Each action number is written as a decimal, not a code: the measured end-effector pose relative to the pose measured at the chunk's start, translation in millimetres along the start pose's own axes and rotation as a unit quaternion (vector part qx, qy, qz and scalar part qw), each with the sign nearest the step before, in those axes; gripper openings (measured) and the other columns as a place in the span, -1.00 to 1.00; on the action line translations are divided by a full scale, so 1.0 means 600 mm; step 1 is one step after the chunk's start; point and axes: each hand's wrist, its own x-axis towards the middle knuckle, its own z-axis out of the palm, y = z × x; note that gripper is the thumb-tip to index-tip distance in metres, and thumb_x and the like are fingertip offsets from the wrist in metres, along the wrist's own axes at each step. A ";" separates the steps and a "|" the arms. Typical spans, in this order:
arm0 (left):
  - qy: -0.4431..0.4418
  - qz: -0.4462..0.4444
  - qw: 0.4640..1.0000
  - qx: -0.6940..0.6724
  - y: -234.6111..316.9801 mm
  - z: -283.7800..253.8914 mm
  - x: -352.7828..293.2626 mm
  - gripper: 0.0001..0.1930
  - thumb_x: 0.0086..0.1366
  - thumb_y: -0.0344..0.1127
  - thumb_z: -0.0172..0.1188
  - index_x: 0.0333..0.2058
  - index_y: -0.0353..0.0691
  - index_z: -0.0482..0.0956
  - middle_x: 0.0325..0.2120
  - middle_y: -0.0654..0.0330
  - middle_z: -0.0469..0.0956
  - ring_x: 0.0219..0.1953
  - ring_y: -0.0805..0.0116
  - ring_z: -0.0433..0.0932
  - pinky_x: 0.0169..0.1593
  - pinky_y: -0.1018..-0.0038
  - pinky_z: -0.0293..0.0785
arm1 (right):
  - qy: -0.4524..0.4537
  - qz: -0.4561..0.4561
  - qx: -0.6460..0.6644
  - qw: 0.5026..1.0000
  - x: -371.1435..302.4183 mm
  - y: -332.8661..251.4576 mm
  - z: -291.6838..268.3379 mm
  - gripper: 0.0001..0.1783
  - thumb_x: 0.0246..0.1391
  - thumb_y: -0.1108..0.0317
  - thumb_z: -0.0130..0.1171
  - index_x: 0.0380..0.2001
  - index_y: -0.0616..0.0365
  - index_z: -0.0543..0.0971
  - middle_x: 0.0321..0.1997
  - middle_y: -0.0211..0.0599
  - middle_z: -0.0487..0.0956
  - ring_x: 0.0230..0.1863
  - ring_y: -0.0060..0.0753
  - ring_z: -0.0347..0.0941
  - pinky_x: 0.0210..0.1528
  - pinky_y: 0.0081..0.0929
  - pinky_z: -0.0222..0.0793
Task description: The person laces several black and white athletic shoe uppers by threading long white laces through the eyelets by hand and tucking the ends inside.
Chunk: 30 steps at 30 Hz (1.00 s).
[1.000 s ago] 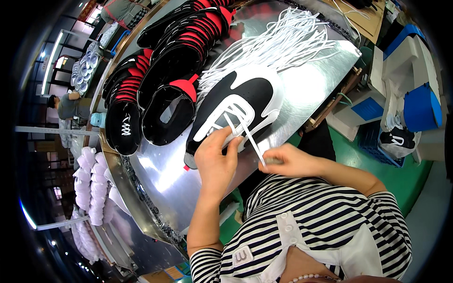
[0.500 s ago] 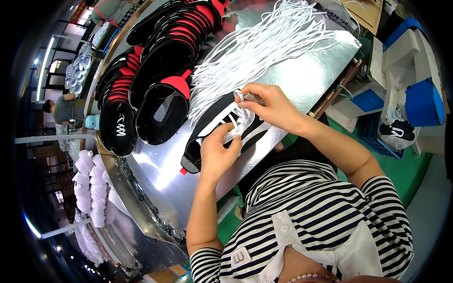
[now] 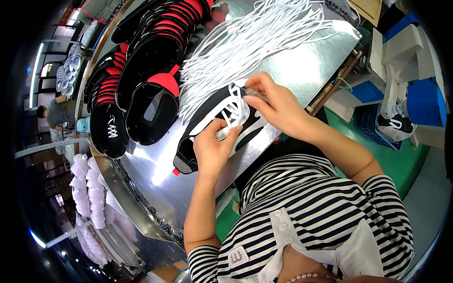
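Observation:
A black-and-white shoe upper [image 3: 200, 123] lies slantwise on the metal table, its heel end with a small red tab toward the lower left. White shoelace [image 3: 239, 113] crosses its opening and hangs in loose loops. My left hand [image 3: 212, 147] is closed at the middle of the upper, thumb and fingers pinching the lace there. Over the upper's far right end, my right hand [image 3: 283, 107] is closed round a short greyish-brown handled tool [image 3: 258, 95], mostly covered by the fingers. The tool's working tip cannot be made out. Lace runs beside the right fingertips.
Beyond the upper spreads a large bundle of white laces [image 3: 255, 42]. Nested black-and-red shoe uppers [image 3: 155, 52] fill the table's left side, one laced upper [image 3: 109, 129] in front. Open cartons [image 3: 401, 56] and a blue crate [image 3: 373, 129] stand at right. A person [image 3: 59, 113] is far left.
The upper has shifted slightly left and turned a little. My right hand has moved a little up and its fingers have spread along the tool. The left hand keeps its pinch.

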 end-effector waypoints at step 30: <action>0.083 0.150 0.983 0.063 -0.001 0.021 -0.022 -0.76 0.06 -0.31 0.45 -0.47 -0.32 0.57 -0.61 0.13 0.53 -0.60 0.30 0.47 -0.44 0.42 0.38 | -0.193 0.174 0.028 0.965 -0.063 -0.013 -0.010 -0.83 0.21 0.36 0.09 -0.26 0.28 0.43 -0.49 -0.23 0.64 -0.47 -0.31 0.55 -0.38 -0.41 0.41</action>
